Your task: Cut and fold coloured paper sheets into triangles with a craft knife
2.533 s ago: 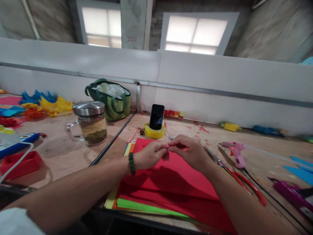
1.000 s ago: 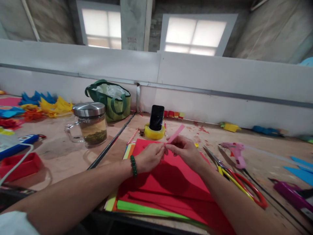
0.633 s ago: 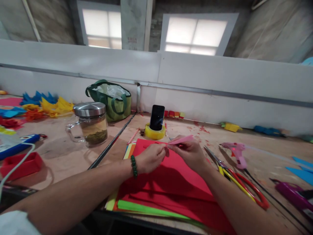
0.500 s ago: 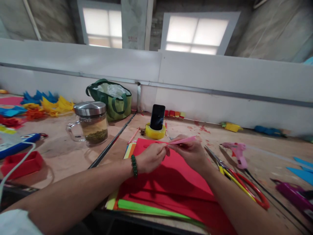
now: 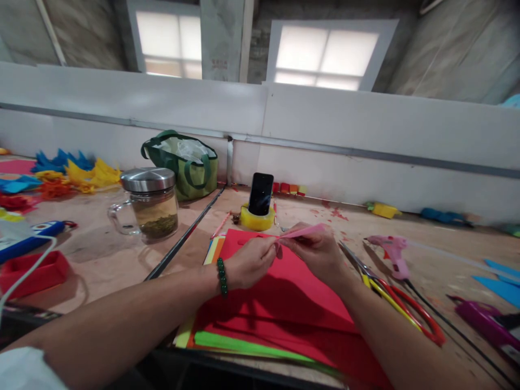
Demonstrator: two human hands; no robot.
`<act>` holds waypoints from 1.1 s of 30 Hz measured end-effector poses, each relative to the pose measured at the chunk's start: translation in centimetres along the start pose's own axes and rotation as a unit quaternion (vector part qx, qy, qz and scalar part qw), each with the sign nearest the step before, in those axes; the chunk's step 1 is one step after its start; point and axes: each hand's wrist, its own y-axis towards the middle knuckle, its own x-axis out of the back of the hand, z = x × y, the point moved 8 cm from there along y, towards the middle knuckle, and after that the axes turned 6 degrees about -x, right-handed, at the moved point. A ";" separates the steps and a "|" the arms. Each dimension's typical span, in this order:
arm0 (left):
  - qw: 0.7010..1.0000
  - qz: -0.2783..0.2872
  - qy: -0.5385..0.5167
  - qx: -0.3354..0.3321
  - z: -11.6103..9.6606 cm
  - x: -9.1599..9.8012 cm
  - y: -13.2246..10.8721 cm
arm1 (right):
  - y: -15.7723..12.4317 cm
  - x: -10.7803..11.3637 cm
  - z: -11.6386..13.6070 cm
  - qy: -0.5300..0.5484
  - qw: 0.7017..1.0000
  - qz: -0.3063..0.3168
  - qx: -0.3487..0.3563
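Between my two hands is a piece of pink paper [image 5: 305, 231], held above a stack of coloured sheets. My left hand [image 5: 252, 264], with a green bead bracelet at the wrist, pinches the paper's left end between thumb and fingers. Closed on the wider right part is my right hand [image 5: 317, 258], its fingers partly behind the paper. Red sheets [image 5: 284, 309] lie on top of the stack, with green, yellow and orange edges showing below. Whether the pink paper is folded or rolled at my fingertips, I cannot make out.
Scissors [image 5: 406, 307] and a pink glue gun [image 5: 392, 252] lie right of my right hand. Behind my hands a phone [image 5: 260, 194] leans on a yellow tape roll [image 5: 257, 219]. Left stand a glass tea mug [image 5: 154, 208], a green bag [image 5: 199, 181] and a red box [image 5: 34, 273].
Both hands keep their hold on the pink paper, almost still. The whole view has shifted very slightly.
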 end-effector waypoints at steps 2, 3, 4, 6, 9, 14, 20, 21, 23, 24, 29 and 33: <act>1.000 -0.010 -0.013 0.012 0.1 0.2 0.0 | -0.2 0.1 0.3 -0.011 1.000 -0.011 0.012; 0.999 -0.015 -0.023 0.019 0.2 0.3 0.1 | -0.4 0.1 0.4 -0.020 0.999 -0.019 0.018; 0.999 -0.022 -0.034 0.025 0.2 0.3 0.1 | -0.6 0.1 0.7 -0.033 0.999 -0.026 0.030; 0.997 -0.035 -0.063 0.037 0.4 0.4 0.2 | -1.1 -0.1 1.5 -0.073 0.994 -0.027 0.080; 0.990 -0.048 -0.123 0.049 0.7 0.3 0.4 | -2.1 -1.0 3.2 -0.144 0.971 -0.012 0.188; 0.971 -0.059 -0.226 0.056 1.2 0.2 0.5 | -2.5 -1.9 3.8 -0.234 0.940 -0.005 0.249; 0.956 -0.056 -0.286 0.039 1.0 0.1 0.3 | -2.5 -1.5 3.8 -0.203 0.954 -0.006 0.220; 0.956 -0.056 -0.287 0.038 1.0 0.1 0.3 | -2.3 -1.2 3.6 -0.179 0.963 -0.008 0.202; 0.969 -0.052 -0.239 0.025 0.6 0.3 0.2 | -1.8 -0.5 2.9 -0.136 0.980 -0.027 0.146; 0.979 -0.051 -0.199 0.013 0.3 0.4 0.3 | -1.5 -0.2 2.3 -0.117 0.986 -0.035 0.112; 0.996 -0.028 -0.058 -0.058 -1.2 0.7 0.3 | -0.6 -0.2 0.3 -0.064 0.997 -0.030 0.024; 0.997 -0.015 -0.028 -0.068 -1.4 0.4 0.3 | -0.8 -0.3 0.0 -0.068 0.996 -0.044 0.022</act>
